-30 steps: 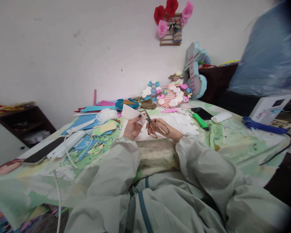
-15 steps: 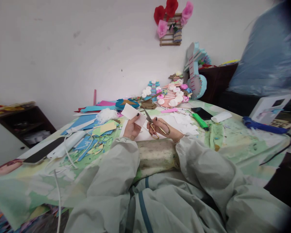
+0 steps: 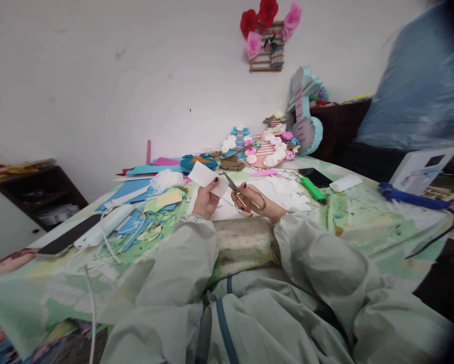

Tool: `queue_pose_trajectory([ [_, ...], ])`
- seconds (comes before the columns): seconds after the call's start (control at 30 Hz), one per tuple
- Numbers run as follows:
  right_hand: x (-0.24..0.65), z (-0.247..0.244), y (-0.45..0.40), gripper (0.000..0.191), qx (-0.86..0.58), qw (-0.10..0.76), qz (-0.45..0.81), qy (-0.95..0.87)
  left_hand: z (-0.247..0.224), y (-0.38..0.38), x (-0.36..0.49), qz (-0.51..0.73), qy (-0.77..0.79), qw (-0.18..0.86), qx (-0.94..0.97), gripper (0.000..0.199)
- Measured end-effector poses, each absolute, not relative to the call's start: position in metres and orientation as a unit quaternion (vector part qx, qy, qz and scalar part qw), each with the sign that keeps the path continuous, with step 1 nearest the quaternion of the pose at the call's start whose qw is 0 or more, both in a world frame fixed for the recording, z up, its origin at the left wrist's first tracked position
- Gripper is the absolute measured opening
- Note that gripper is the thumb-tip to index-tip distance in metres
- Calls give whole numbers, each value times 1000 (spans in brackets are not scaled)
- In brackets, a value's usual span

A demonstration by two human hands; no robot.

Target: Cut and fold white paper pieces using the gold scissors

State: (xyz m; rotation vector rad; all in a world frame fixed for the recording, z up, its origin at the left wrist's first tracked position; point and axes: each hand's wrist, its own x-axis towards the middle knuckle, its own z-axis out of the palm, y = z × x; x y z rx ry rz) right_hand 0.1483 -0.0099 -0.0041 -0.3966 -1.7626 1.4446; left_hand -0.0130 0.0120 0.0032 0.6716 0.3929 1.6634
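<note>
My left hand (image 3: 206, 201) pinches a small piece of white paper (image 3: 203, 174), thumb on top, held up over the table. In my right hand (image 3: 259, 201) is a pair of scissors (image 3: 232, 185) with gold handles, fingers through the loops. The blades point up and left, close to the paper's right edge; whether they touch it I cannot tell. Beneath both hands lies a larger white sheet (image 3: 224, 211). White paper scraps (image 3: 289, 194) are strewn to the right of my right hand.
Left of my hands lie blue and green paper scraps (image 3: 151, 227), white string (image 3: 168, 179), a power strip (image 3: 103, 225) with a cable and a dark phone (image 3: 69, 236). To the right are a green cutter (image 3: 312, 189), another phone (image 3: 315, 177) and a blue glue gun (image 3: 412, 196). Paper crafts (image 3: 266, 149) stand behind.
The scissors have turned slightly, their blades tilting a little more to the left. My left hand and the paper have barely moved.
</note>
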Motion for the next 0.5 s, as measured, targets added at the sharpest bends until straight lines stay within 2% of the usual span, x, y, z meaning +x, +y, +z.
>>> queue_pose_trajectory([
  [0.5,147,-2,-17,59,-142,413,551,-712,1,15,-15,724,174,592,310,20],
])
